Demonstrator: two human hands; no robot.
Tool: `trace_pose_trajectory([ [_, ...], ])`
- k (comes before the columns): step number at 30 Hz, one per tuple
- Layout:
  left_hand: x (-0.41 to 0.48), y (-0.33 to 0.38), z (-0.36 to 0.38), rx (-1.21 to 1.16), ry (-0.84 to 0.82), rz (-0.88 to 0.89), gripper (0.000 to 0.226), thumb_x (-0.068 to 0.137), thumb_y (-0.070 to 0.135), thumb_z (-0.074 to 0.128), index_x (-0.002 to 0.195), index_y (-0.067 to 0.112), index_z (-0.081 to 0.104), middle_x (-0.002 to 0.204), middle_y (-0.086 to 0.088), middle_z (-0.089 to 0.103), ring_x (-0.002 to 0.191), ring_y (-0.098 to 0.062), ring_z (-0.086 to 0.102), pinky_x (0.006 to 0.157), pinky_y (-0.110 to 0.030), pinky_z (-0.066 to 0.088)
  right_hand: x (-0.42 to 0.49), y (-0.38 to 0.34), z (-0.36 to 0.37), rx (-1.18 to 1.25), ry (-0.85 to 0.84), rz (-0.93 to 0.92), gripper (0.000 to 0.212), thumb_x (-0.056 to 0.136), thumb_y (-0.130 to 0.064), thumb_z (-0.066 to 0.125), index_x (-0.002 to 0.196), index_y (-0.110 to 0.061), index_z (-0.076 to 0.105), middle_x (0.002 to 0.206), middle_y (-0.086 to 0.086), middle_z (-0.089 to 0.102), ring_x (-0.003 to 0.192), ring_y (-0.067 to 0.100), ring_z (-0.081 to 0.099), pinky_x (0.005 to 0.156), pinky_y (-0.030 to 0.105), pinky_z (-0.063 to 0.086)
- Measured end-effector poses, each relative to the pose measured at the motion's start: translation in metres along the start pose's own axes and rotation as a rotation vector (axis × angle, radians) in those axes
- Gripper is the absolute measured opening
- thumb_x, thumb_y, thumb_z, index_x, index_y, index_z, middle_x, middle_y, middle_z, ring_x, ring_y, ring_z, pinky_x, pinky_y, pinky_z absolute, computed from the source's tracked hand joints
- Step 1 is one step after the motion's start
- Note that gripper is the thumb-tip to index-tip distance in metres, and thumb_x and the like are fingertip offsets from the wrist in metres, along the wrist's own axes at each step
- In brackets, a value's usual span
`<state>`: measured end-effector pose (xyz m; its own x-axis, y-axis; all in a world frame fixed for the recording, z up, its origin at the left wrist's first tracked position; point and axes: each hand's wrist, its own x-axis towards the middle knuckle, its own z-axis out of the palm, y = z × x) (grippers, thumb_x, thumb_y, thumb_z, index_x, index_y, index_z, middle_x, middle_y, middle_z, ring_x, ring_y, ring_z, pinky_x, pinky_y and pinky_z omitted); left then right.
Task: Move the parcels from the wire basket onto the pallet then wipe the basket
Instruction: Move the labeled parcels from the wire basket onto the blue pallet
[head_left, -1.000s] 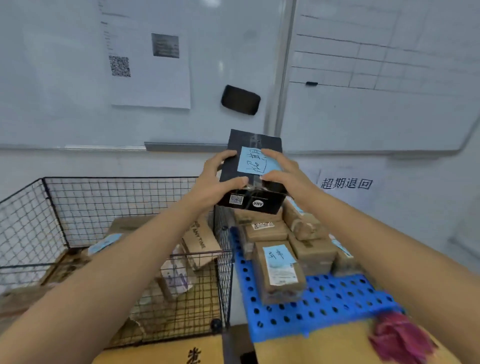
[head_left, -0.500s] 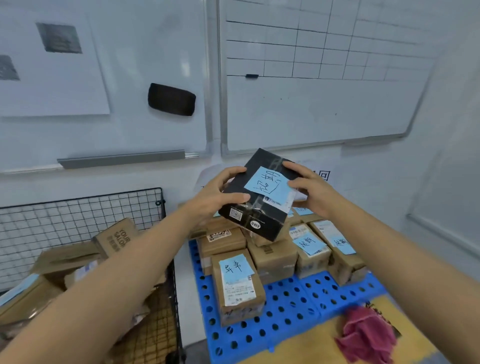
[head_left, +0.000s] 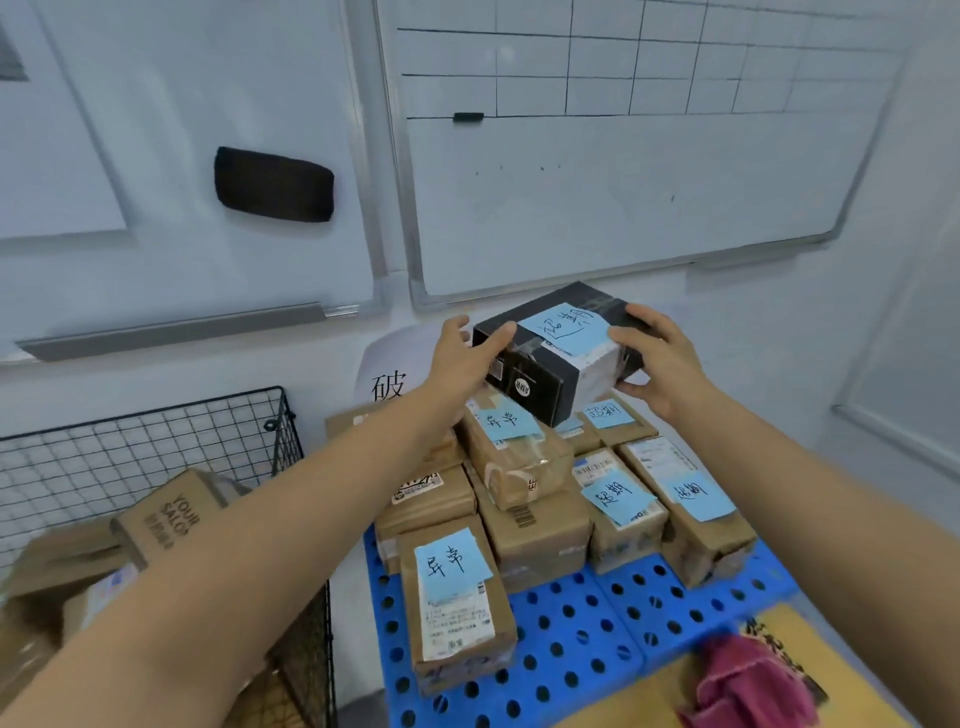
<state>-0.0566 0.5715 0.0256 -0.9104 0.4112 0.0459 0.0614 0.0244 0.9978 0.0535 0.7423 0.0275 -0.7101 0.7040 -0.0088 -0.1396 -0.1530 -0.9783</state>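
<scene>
Box (head_left: 550, 364) has been swung right from the basket (head_left: 156, 441); it is now gripped at both ends, fingers of left hand (head_left: 464, 364) and right hand (head_left: 662, 366) curled round it, above the pallet (head_left: 571, 649) stack's far side. Set-down is expected next.

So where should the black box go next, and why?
Probably lower the black box onto the brown parcels stacked at the back of the blue pallet: the left hand and right hand hold it tilted just over that stack.

"破" on sign (head_left: 387, 358), "YOUR" on parcel (head_left: 171, 514)
</scene>
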Motion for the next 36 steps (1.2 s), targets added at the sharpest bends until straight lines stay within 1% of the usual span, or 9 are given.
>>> trace_pose_trajectory([
  [3, 0.0, -0.008, 0.017, -0.012, -0.045, -0.093, 0.085, 0.081, 0.039, 0.068, 0.146, 0.023, 0.016, 0.151, -0.008, 0.024, 0.129, -0.03, 0.041, 0.088, -0.042, 0.049, 0.017, 0.006, -0.001, 0.042, 0.02, 0.006, 0.039, 0.081, -0.007, 0.067, 0.113, -0.027, 0.057, 0.111, 0.001, 0.055, 0.096, 0.017, 0.055, 0.057, 0.03, 0.05],
  [10, 0.008, -0.025, 0.081, -0.065, -0.014, -0.073, 0.048, 0.085, 0.024, 0.066, 0.124, 0.015, 0.04, 0.129, -0.007, 0.053, 0.11, -0.022, 0.055, 0.081, -0.036, 0.05, 0.064, 0.02, -0.038, -0.072, -0.073, 0.001, 0.045, 0.079, -0.013, 0.07, 0.118, -0.031, 0.055, 0.131, 0.007, 0.045, 0.097, 0.019, 0.056, 0.055, 0.026, 0.051],
  [13, 0.017, -0.037, 0.122, -0.094, 0.035, -0.063, 0.044, 0.083, 0.021, 0.068, 0.117, 0.018, 0.039, 0.125, -0.005, 0.057, 0.112, -0.022, 0.055, 0.09, -0.038, 0.049, 0.092, 0.031, -0.072, -0.22, -0.111, -0.023, 0.053, 0.079, -0.022, 0.07, 0.126, -0.036, 0.05, 0.135, 0.005, 0.039, 0.101, 0.02, 0.053, 0.071, 0.03, 0.052],
  [17, 0.03, -0.057, 0.161, -0.147, 0.074, -0.128, 0.042, 0.084, 0.004, 0.064, 0.113, 0.018, 0.037, 0.126, -0.01, 0.056, 0.113, -0.027, 0.055, 0.096, -0.042, 0.046, 0.129, 0.046, -0.113, -0.306, -0.176, -0.014, 0.041, 0.085, -0.026, 0.061, 0.124, -0.036, 0.051, 0.136, 0.007, 0.039, 0.097, 0.018, 0.055, 0.069, 0.023, 0.045],
  [24, 0.058, -0.089, 0.188, -0.087, 0.108, -0.349, 0.067, 0.082, -0.008, 0.059, 0.135, 0.013, 0.024, 0.122, -0.013, 0.057, 0.115, -0.032, 0.051, 0.098, -0.045, 0.044, 0.179, 0.08, -0.14, -0.412, -0.29, 0.002, 0.041, 0.086, -0.027, 0.059, 0.127, -0.031, 0.052, 0.132, 0.011, 0.038, 0.109, 0.026, 0.053, 0.096, 0.043, 0.048],
  [29, 0.086, -0.1, 0.181, -0.202, 0.177, -0.433, 0.028, 0.088, 0.031, 0.056, 0.107, 0.01, 0.056, 0.083, -0.003, 0.068, 0.094, -0.026, 0.061, 0.085, -0.036, 0.047, 0.2, 0.111, -0.132, -0.39, -0.333, 0.082, 0.031, 0.084, -0.029, 0.062, 0.113, -0.038, 0.057, 0.13, 0.012, 0.039, 0.107, 0.03, 0.055, 0.093, 0.046, 0.05],
  [32, 0.112, -0.11, 0.179, -0.094, 0.226, -0.41, 0.06, 0.085, 0.048, 0.056, 0.129, 0.009, 0.046, 0.112, -0.009, 0.066, 0.112, -0.028, 0.056, 0.101, -0.037, 0.04, 0.215, 0.135, -0.123, -0.354, -0.357, 0.125, 0.031, 0.07, -0.042, 0.069, 0.098, -0.051, 0.06, 0.132, 0.009, 0.042, 0.107, 0.029, 0.057, 0.091, 0.044, 0.052],
  [34, 0.126, -0.111, 0.178, -0.006, 0.262, -0.371, 0.059, 0.091, 0.026, 0.058, 0.138, 0.004, 0.031, 0.125, -0.014, 0.058, 0.112, -0.027, 0.057, 0.09, -0.032, 0.045, 0.22, 0.14, -0.114, -0.356, -0.368, 0.125, 0.035, 0.067, -0.044, 0.07, 0.1, -0.052, 0.059, 0.133, 0.008, 0.042, 0.109, 0.027, 0.056, 0.093, 0.038, 0.05],
  [36, 0.136, -0.118, 0.174, 0.073, 0.276, -0.38, 0.056, 0.091, 0.008, 0.056, 0.137, 0.001, 0.026, 0.125, -0.016, 0.057, 0.103, -0.024, 0.06, 0.079, -0.028, 0.047, 0.222, 0.14, -0.105, -0.389, -0.392, 0.092, 0.038, 0.082, -0.027, 0.066, 0.118, -0.036, 0.056, 0.135, 0.006, 0.038, 0.114, 0.022, 0.05, 0.095, 0.025, 0.043],
])
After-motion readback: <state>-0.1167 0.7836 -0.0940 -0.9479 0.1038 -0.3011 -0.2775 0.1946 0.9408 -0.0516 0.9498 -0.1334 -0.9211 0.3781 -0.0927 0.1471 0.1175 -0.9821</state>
